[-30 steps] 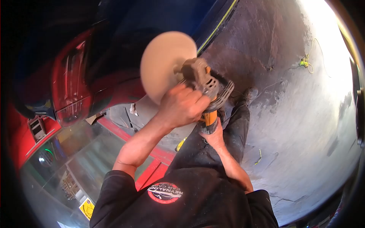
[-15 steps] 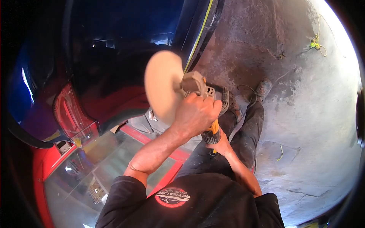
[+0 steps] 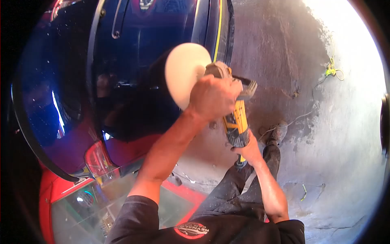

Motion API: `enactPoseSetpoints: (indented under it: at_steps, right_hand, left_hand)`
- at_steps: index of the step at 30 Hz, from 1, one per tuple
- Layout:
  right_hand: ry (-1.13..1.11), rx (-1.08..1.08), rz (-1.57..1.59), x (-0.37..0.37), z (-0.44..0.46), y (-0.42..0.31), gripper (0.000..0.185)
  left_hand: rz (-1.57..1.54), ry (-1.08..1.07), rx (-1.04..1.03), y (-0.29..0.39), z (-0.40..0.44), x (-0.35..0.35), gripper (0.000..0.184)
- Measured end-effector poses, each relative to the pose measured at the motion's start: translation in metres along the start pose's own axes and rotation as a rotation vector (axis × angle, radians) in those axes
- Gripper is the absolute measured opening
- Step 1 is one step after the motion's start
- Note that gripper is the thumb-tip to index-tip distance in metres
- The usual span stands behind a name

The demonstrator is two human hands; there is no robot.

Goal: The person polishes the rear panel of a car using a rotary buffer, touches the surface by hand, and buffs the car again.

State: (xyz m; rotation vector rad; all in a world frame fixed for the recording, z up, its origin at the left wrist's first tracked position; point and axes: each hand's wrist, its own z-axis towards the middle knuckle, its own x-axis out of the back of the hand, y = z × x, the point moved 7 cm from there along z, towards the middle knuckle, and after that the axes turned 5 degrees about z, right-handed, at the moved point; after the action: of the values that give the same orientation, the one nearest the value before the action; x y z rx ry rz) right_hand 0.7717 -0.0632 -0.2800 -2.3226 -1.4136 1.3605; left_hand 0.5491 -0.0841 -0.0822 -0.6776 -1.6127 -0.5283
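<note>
A yellow and black rotary polisher (image 3: 237, 118) is held out in front of me in both hands. My left hand (image 3: 214, 97) is closed over its front end, close behind the round cream pad (image 3: 183, 73). Lower down, my right hand (image 3: 250, 149) wraps round the rear of the body. The pad is tilted on edge and faces the glossy dark blue car panel (image 3: 138, 53); whether it touches the paint I cannot tell. Yellow tape (image 3: 219, 28) runs along the panel's edge.
A red tail light (image 3: 99, 162) sits at the car's lower corner. Below it is a red-framed glass surface (image 3: 77, 215). On the stained concrete floor (image 3: 341, 162), a thin cord leads to a yellow-green connector (image 3: 331, 71) and passes near my shoe (image 3: 278, 132).
The polisher has moved up and to the right in view, with both hands still on it. My view has shifted, so more of the blue panel shows.
</note>
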Motion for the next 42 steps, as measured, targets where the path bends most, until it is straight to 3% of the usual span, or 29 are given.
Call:
enactPoseSetpoints:
  at_steps: [5, 10, 14, 16, 19, 28, 32, 35, 42]
  right_hand:
    - [0.04, 0.09, -0.122, 0.012, 0.071, -0.089, 0.068]
    - [0.043, 0.091, -0.187, 0.02, 0.086, -0.108, 0.066]
    - [-0.006, -0.012, -0.123, 0.02, 0.034, -0.095, 0.066]
    - [-0.002, 0.071, -0.232, 0.027, 0.01, -0.071, 0.065]
    - [0.013, -0.02, -0.383, 0.03, -0.032, -0.042, 0.067]
    - [0.073, -0.02, -0.669, -0.022, -0.064, -0.11, 0.074]
    - [0.131, 0.064, -0.715, -0.044, -0.032, -0.159, 0.071]
    - [0.124, 0.208, -0.722, -0.055, 0.0, -0.196, 0.069]
    - [0.192, 0.252, -0.742, -0.08, 0.055, -0.279, 0.065]
  left_hand:
    - [0.13, 0.048, -0.006, -0.041, 0.089, 0.013, 0.016]
    - [0.163, -0.005, 0.02, -0.046, 0.117, 0.003, 0.016]
    - [0.044, -0.012, 0.045, -0.026, 0.063, 0.0, 0.012]
    - [0.013, -0.012, 0.054, -0.008, 0.026, 0.004, 0.015]
    - [-0.08, 0.01, 0.075, 0.014, -0.027, 0.024, 0.021]
    - [-0.166, 0.147, 0.246, -0.018, -0.099, 0.098, 0.03]
    - [-0.1, 0.232, 0.206, -0.053, -0.069, 0.118, 0.034]
    - [-0.088, 0.406, 0.117, -0.079, -0.029, 0.14, 0.016]
    - [-0.061, 0.499, 0.108, -0.14, 0.04, 0.15, 0.025]
